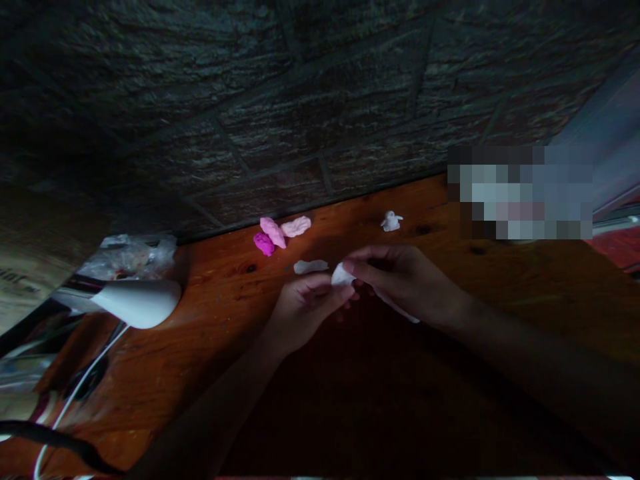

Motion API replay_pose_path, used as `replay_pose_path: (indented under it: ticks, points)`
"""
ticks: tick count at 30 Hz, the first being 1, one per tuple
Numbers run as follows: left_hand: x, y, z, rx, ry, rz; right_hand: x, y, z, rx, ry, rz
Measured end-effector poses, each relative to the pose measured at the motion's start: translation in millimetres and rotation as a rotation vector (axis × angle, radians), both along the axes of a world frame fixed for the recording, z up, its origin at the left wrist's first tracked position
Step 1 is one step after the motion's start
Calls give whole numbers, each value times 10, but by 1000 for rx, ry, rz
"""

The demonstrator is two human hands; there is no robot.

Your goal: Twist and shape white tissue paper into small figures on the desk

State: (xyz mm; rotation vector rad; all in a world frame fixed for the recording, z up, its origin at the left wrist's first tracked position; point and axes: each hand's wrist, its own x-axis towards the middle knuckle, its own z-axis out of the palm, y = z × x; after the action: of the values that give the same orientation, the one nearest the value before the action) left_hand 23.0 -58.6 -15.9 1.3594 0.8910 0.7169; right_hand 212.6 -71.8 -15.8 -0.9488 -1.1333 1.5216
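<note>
Both hands meet over the wooden table, pinching a small white lump (341, 275) that looks like modelling clay. My left hand (303, 307) has its thumb and fingers closed on the lower left side of it. From the right, my right hand (413, 283) grips the upper edge between thumb and forefinger. Just behind my left fingers lies a flat white strip (311, 267). Another thin white piece (403, 311) shows partly beneath my right hand. Farther back stands a small white figure (391, 221) with stubby arms. Several pink and magenta clay-like lumps (273, 233) lie together near the wall.
A dark brick-patterned wall (300, 120) closes off the back of the table (215, 293). At left are a white rounded device (145, 303) with a white cable (83, 393) and a clear plastic bag (135, 257). A pixelated patch covers something at back right.
</note>
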Motion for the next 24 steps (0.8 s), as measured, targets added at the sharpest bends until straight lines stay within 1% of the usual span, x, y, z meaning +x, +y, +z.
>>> replay_pose_path:
  ticks: [6,12,16,21,24]
  points:
    - [1,-9,-17,30,38,17,23,3,2,13,-44,-20]
    - [28,-21,-17,107,76,99,28,12,26,12,-123,-55]
    - [29,6,10,132,17,141,34,4,52,4,-142,-84]
    - [-37,73,-5,93,-95,117,47,-20,114,-46,-153,-82]
    - [-62,87,-32,62,-140,122,48,-11,103,-64,-136,-84]
